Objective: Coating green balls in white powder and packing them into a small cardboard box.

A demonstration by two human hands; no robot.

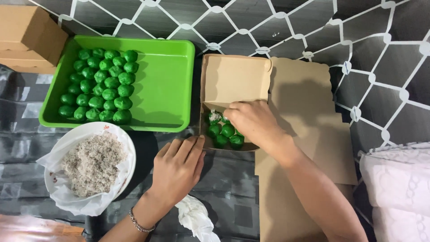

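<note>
An open brown cardboard box [235,78] sits in the middle and holds several green balls [227,131] at its near end. My right hand [253,121] reaches into the box, fingertips pinched over a ball dusted with white grated coconut [215,116]. Whether the fingers grip anything is hidden. My left hand [179,168] lies flat against the box's near left corner, fingers together, holding nothing. A green plastic tray [165,85] to the left carries several rows of plain green balls [101,85].
A white bowl lined with paper holds grated coconut [92,163] at the near left. A crumpled white tissue [195,217] lies by my left wrist. Flat brown box blanks [309,134] lie to the right, closed cardboard boxes [27,36] at far left, white cloth [398,188] at right.
</note>
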